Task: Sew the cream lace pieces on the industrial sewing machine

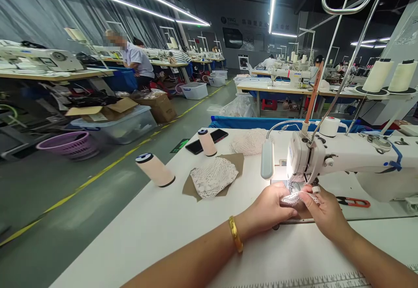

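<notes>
My left hand [267, 207] and my right hand [321, 212] meet under the head of a white sewing machine [352, 159]. Both pinch a small white lace piece [291, 199] at the needle area. A gold bangle sits on my left wrist. To the left on the white table [156, 227] lies another lace piece [214, 177] on a brown paper pattern. A further lace bundle [250, 141] lies behind it.
Two thread cones [156, 170] [207, 142] and a black phone [206, 141] rest on the table's left part. Red-handled snips [354, 201] lie right of my hands. Two large spools [390, 75] stand on the machine's rack. A seated person [135, 59] works across the aisle, near boxes and a purple basket [68, 143].
</notes>
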{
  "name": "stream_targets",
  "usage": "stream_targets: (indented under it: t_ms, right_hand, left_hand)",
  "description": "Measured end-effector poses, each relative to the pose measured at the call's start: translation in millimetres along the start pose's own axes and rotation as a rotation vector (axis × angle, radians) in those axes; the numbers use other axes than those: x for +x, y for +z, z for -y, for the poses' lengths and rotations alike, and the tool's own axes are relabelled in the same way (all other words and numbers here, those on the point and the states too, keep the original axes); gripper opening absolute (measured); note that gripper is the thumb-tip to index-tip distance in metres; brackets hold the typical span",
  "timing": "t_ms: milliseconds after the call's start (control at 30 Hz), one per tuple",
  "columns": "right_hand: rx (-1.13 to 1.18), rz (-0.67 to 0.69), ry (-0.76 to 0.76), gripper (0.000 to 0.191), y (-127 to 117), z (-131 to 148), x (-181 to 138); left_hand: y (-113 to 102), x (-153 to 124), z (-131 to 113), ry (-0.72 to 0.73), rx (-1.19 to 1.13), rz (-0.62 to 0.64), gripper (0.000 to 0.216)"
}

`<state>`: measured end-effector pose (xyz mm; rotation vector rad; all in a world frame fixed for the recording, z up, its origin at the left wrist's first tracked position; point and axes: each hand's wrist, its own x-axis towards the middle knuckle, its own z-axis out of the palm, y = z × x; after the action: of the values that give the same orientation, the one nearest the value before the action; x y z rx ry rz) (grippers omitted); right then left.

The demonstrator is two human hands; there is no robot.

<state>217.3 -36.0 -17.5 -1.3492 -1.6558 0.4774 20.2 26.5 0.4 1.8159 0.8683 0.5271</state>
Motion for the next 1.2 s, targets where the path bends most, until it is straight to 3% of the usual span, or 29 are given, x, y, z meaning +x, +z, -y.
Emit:
stream_targets:
  t_ms: [100,333,600,700,1033,1200]
  right_hand:
    - [-0.019,0.016,-0.013,0.031,-2,2,0]
    - [-0.014,0.062,-0.03,0.03,-4,6,0]
    - [-0.011,0.067,-0.02,0.03,-4,6,-1]
    - [0.012,0.069,-0.013,0.031,-4,6,-1]
    - [0.102,0.031,0.033,0.029,-2,3,-1]
    - [0.023,0.004,-0.038,0.027,-2,5,0]
  left_hand:
    - [1,-2,-2,0.024,-0.003,-0.003,0.012]
    - [1,-6,-12,0.232,0.081,-0.009,0.02]
    - [8,-7,-10,0.369,0.302,-0.175,0.034]
    - [9,-7,-8,0.373,0.366,-0.213,0.032]
    - [6,-9,-6,0.295,0.222,-0.13,0.015]
    - [9,-8,-7,0.284,0.229,-0.138,0.028]
